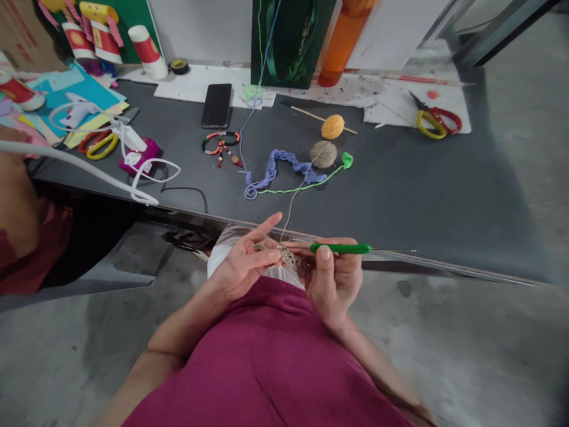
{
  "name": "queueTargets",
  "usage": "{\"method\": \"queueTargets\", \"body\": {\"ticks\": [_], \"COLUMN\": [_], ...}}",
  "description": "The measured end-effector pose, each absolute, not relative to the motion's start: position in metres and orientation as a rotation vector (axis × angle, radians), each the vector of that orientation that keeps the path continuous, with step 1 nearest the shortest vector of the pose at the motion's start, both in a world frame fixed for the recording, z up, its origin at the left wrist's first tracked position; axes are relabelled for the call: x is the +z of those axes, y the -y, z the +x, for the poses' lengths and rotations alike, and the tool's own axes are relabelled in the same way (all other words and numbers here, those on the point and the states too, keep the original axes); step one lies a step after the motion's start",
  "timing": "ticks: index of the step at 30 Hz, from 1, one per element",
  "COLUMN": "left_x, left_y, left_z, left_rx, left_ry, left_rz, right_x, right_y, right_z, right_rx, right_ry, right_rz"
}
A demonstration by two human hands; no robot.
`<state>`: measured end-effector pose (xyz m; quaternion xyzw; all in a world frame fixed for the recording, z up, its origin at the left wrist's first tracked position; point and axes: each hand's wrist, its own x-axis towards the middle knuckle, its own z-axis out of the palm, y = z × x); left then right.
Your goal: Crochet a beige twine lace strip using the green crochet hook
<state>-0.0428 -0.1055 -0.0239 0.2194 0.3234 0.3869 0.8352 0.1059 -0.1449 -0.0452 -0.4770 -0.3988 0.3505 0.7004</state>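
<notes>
Just in front of the table edge, my left hand [246,258] pinches a small piece of beige crochet work [290,258], its index finger stretched upward. A crochet hook with a green handle [341,248] lies in the grip of my right hand [335,273], thumb pressed on the handle. The hook's front end points left to the work, where the fingers partly hide it. From the work a beige strand runs up to a ball of beige yarn [323,154] on the table. Beside that ball lie a blue-purple crocheted strip [279,163] and a green strand ending in a small green bundle [347,160].
On the dark table [422,196] are a phone [217,105], a beaded bracelet [221,142], an orange yarn ball [332,126] and scissors [435,120]. White cables [89,155] cross the left side, near another person's arm [16,207]. A green bag [293,44] and orange bottle [345,41] stand behind.
</notes>
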Motion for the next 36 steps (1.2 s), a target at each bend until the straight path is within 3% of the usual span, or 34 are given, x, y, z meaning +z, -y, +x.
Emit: {"method": "queueTargets", "body": {"ticks": [4,15,19,26,36], "left_x": [-0.025,-0.016,-0.018,-0.024,-0.021], "left_y": [0.107,0.11,0.112,0.112,0.11], "left_z": [-0.045,-0.039,-0.033,-0.03,-0.032], "left_rx": [0.81,0.812,0.913,1.067,0.995], "left_ry": [-0.671,-0.598,-0.627,-0.774,-0.761], "left_rz": [0.47,0.406,0.546,0.567,0.585], "right_x": [-0.042,-0.032,-0.035,-0.041,-0.046], "right_y": [0.147,0.143,0.145,0.144,0.14], "right_z": [0.107,0.109,0.106,0.109,0.1], "right_rx": [0.789,1.222,1.104,0.514,0.918], "right_ry": [0.912,0.756,0.891,1.392,0.872], "right_rz": [-1.087,-0.987,-0.967,-0.884,-0.97]}}
